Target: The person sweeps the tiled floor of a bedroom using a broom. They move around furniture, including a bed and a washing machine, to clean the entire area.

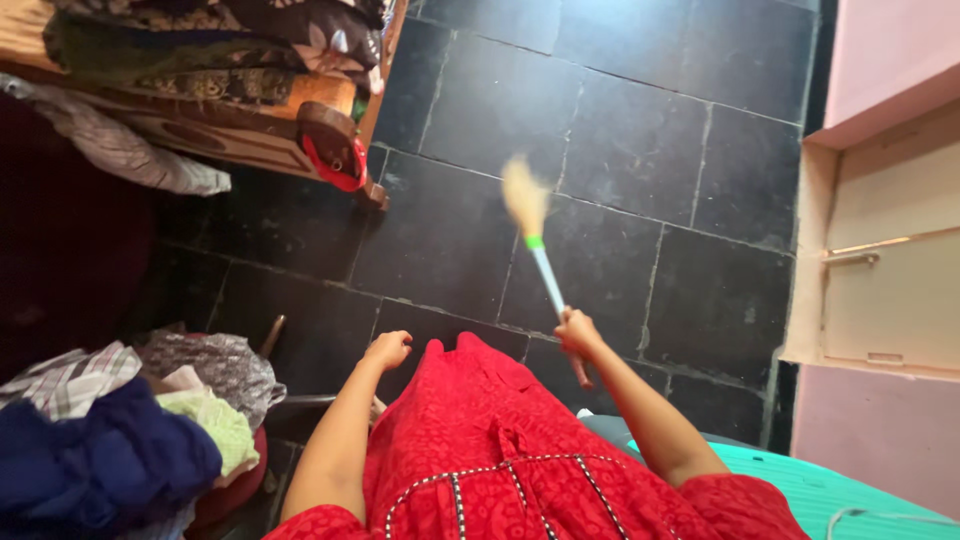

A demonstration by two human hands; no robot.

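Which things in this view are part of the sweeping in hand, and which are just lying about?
In use:
- broom, gripped by the right hand
- dark tiled floor
- left hand, closed, holding nothing visible

Lying about:
- pile of clothes
- folded fabrics on the wooden bed
- cupboard door

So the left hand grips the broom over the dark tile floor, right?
Not quite. In the head view the right hand grips the broom; the left hand is a loose fist holding nothing. The broom is over the dark tile floor, as you said.
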